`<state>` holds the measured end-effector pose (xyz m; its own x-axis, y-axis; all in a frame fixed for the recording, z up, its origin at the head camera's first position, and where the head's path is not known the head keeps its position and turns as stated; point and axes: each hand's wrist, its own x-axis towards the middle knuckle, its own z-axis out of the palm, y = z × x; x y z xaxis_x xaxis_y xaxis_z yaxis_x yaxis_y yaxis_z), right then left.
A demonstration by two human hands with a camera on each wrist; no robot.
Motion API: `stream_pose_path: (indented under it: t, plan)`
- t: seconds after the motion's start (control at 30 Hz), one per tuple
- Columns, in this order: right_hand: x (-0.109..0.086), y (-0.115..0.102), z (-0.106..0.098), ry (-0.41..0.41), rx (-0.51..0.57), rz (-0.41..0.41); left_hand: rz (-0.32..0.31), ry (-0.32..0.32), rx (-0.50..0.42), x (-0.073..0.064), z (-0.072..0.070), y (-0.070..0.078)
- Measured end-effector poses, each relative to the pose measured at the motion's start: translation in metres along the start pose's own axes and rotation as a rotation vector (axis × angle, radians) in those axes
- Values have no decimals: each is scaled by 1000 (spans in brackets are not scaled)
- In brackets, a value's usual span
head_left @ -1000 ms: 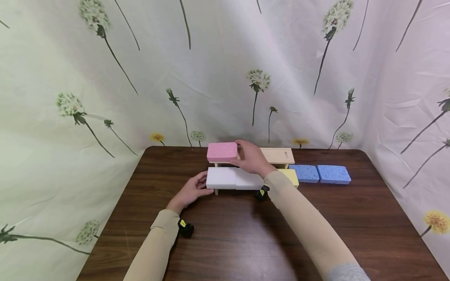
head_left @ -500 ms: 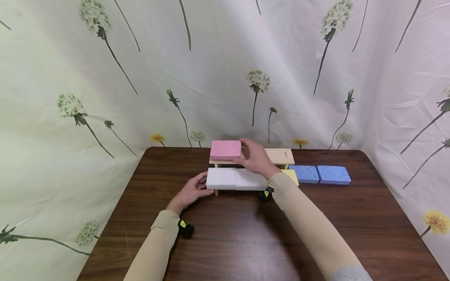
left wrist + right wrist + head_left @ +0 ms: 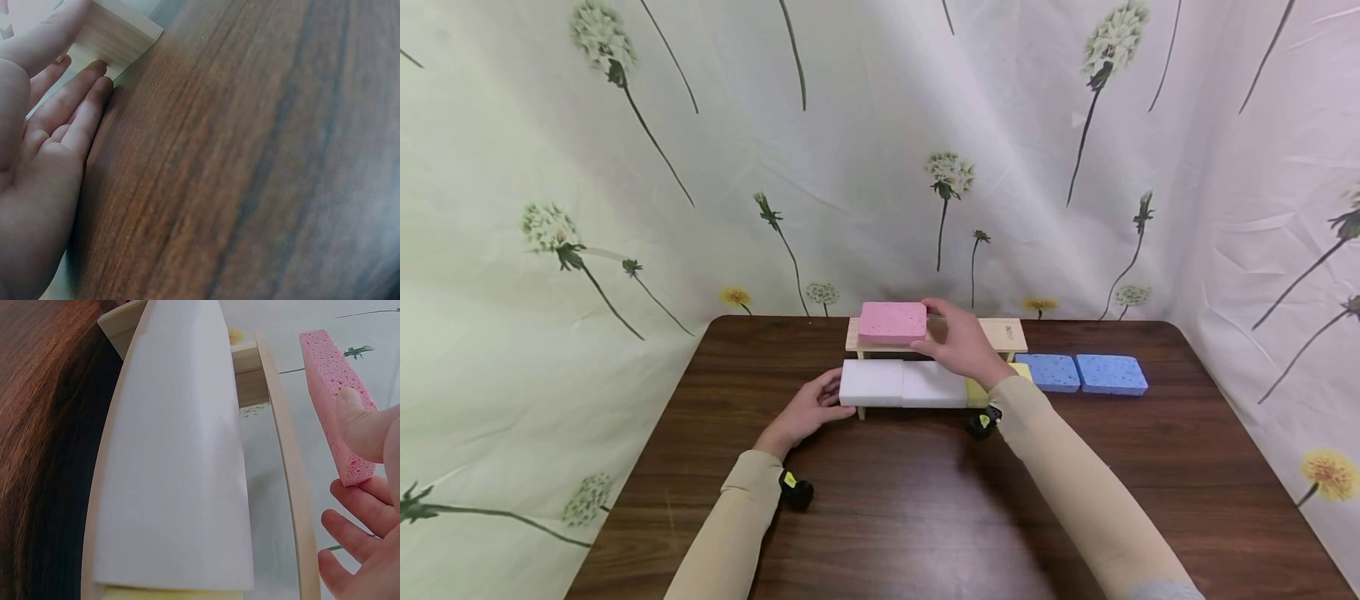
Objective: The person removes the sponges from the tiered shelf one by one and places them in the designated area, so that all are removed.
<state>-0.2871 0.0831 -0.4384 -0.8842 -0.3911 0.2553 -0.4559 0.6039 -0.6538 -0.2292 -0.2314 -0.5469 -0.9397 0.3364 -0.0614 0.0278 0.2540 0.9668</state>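
Observation:
A pink sponge [image 3: 892,321] is pinched by its right end in my right hand [image 3: 961,340], over the back plank [image 3: 1002,335] of a low wooden stand. The right wrist view shows the thumb on one face of the sponge [image 3: 322,369] and the other fingers spread below. My left hand [image 3: 803,412] touches the left end of the front row, where two white sponges [image 3: 872,383] lie side by side. In the left wrist view its nearly straight fingers reach the wooden end panel [image 3: 115,40].
To the right of the white pieces sits a yellow sponge [image 3: 977,395], partly behind the right wrist. Two blue sponges [image 3: 1111,375] lie on the dark wooden table [image 3: 895,508] at the right. Behind the stand hangs a flower-printed curtain [image 3: 865,167].
My right hand has carried the pink sponge a little to the right along the back plank, baring the plank's left end. The left hand stays in place.

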Motion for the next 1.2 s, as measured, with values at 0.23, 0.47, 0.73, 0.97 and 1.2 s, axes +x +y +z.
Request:
stream_pose_path:
  t: [0.23, 0.47, 0.73, 0.97, 1.2]
  plan:
    - [-9, 6, -11, 9, 7, -4, -6, 5, -6, 1, 0, -1]
    - [-18, 15, -22, 47, 10, -9, 1, 4, -3, 1, -1, -1]
    - [-26, 21, -33, 35, 41, 22, 14, 2, 2, 1, -1, -2]
    - [-34, 31, -41, 44, 60, 22, 17, 1, 3, 0, -1, 0]
    - [-43, 40, -51, 44, 67, 46, 7, 5, 6, 0, 0, -1]
